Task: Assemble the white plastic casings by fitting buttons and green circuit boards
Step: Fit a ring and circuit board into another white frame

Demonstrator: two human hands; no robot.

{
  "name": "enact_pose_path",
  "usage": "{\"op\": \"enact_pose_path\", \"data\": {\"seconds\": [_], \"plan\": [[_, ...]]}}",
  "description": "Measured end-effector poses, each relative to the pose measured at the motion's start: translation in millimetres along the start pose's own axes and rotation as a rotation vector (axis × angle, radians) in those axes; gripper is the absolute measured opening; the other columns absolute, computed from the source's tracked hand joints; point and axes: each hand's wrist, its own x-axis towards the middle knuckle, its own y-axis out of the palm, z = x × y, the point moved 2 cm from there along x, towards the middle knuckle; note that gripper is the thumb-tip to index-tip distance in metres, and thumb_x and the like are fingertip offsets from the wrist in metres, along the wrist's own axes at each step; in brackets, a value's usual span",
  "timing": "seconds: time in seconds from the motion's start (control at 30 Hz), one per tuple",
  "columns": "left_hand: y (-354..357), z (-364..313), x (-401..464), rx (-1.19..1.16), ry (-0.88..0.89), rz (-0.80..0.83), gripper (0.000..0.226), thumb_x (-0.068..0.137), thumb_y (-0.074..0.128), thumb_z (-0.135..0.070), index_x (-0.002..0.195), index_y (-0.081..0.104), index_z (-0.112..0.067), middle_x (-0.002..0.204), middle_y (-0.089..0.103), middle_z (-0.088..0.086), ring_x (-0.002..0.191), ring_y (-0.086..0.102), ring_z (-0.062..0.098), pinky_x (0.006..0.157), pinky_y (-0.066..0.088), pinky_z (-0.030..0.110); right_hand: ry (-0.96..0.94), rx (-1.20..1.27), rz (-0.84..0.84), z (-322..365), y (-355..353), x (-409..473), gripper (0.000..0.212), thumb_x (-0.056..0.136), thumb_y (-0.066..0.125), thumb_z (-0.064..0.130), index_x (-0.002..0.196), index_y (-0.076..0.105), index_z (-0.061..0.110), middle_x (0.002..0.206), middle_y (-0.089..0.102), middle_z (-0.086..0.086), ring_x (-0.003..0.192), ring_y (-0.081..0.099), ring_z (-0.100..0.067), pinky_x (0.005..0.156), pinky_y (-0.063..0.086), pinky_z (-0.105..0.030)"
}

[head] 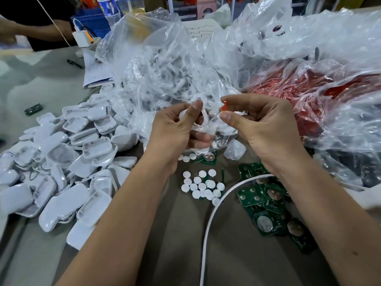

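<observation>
Presently: left hand (175, 124) grips white oval plastic casing (203, 118) above desk (175, 234); right hand (257, 124) pinches small red plastic button (224, 105) just beside it. Advise: align button squarely over casing opening, then press.

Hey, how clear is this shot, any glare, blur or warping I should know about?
Head view: glare streaks the clear plastic bags; left hand fingertips slightly blurred; white buttons and green circuit boards are sharp; wide-angle warping bends the edges.
</observation>
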Motion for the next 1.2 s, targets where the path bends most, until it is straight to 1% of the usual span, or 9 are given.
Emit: {"op": "enact_pose_path", "data": {"seconds": [0.1,0.23,0.3,0.37,0.43,0.57,0.83,1.0,1.2], "plan": [[-0.8,2.1,2.7,0.001,-0.015,-0.026,0.033,0.101,0.063,-0.031,0.101,0.067,0.002,0.074,0.073,0.004,0.052,0.070,0.020,0.048,0.056,0.025,-0.081,-0.167,-0.001,2.1,2.2,-2.7,0.028,0.079,0.090,0.019,0.105,0.080,0.020,0.086,0.078,0.015,0.060,0.064,0.005,0.060,0.050,-0.011],[-0.7,4.2,2.9,0.000,-0.075,-0.015,0.018,0.106,0.057,-0.015,0.104,0.064,0.001,0.070,0.075,0.011,0.062,0.075,0.023,0.051,0.058,0.025,-0.150,-0.276,0.059,5.0,5.2,-7.2,0.024,0.082,0.088,0.018,0.105,0.079,0.019,0.057,0.055,0.039,0.039,0.034,-0.003,0.046,0.029,-0.009],[-2.2,3.6,3.7,0.054,-0.051,-0.043,0.019,0.104,0.060,-0.018,0.096,0.066,-0.003,0.066,0.072,0.008,0.053,0.070,0.018,0.045,0.053,0.023,-0.207,-0.343,0.079,8.7,7.2,-8.6,0.023,0.083,0.088,0.018,0.105,0.079,0.020,0.055,0.051,0.042,0.039,0.029,-0.006,0.043,0.031,-0.016],[-5.1,2.6,5.2,0.194,0.021,-0.095,0.025,0.102,0.065,-0.024,0.085,0.069,-0.006,0.060,0.068,0.006,0.045,0.062,0.014,0.041,0.047,0.023,-0.282,-0.420,0.104,13.4,9.3,-9.8,0.024,0.083,0.088,0.018,0.106,0.079,0.019,0.061,0.050,0.046,0.040,0.031,-0.008,0.049,0.046,-0.029],[-7.8,1.6,5.9,0.300,0.081,-0.134,0.029,0.098,0.070,-0.029,0.080,0.072,-0.006,0.062,0.068,0.009,0.050,0.063,0.018,0.049,0.055,0.035,-0.347,-0.483,0.144,15.6,11.8,-10.3,0.026,0.082,0.088,0.019,0.107,0.080,0.018,0.067,0.054,0.042,0.044,0.039,-0.010,0.066,0.054,-0.030],[-8.0,2.3,4.6,0.277,0.066,-0.119,0.030,0.096,0.073,-0.026,0.080,0.072,0.000,0.072,0.070,0.023,0.064,0.070,0.042,0.061,0.063,0.054,-0.457,-0.534,0.201,13.7,16.6,-11.4,0.030,0.079,0.089,0.011,0.107,0.081,0.007,0.088,0.064,0.017,0.065,0.054,0.018,0.070,0.039,-0.003],[-6.9,2.9,4.4,0.237,-0.043,-0.012,0.035,0.101,0.066,-0.024,0.089,0.068,0.008,0.068,0.072,0.018,0.052,0.069,0.024,0.051,0.060,0.032,-0.474,-0.543,0.321,13.7,18.9,-14.7,0.028,0.079,0.088,0.002,0.106,0.081,0.005,0.095,0.070,-0.002,0.070,0.054,0.024,0.076,0.040,-0.002],[-7.4,0.4,1.6,0.202,-0.081,-0.008,0.035,0.102,0.065,-0.023,0.088,0.067,0.009,0.070,0.069,0.020,0.054,0.068,0.022,0.050,0.058,0.029,-0.391,-0.531,0.348,14.0,18.0,-14.1,0.028,0.080,0.087,0.007,0.108,0.081,0.009,0.095,0.065,0.001,0.065,0.056,0.014,0.075,0.051,-0.016],[-8.6,-2.8,-0.8,0.171,-0.130,0.012,0.028,0.101,0.065,-0.016,0.092,0.069,0.010,0.083,0.070,0.031,0.059,0.069,0.024,0.051,0.060,0.030,-0.368,-0.542,0.355,9.0,17.5,-13.6,0.024,0.083,0.085,0.005,0.106,0.082,0.008,0.096,0.064,0.001,0.071,0.057,0.017,0.078,0.050,-0.016]]}}
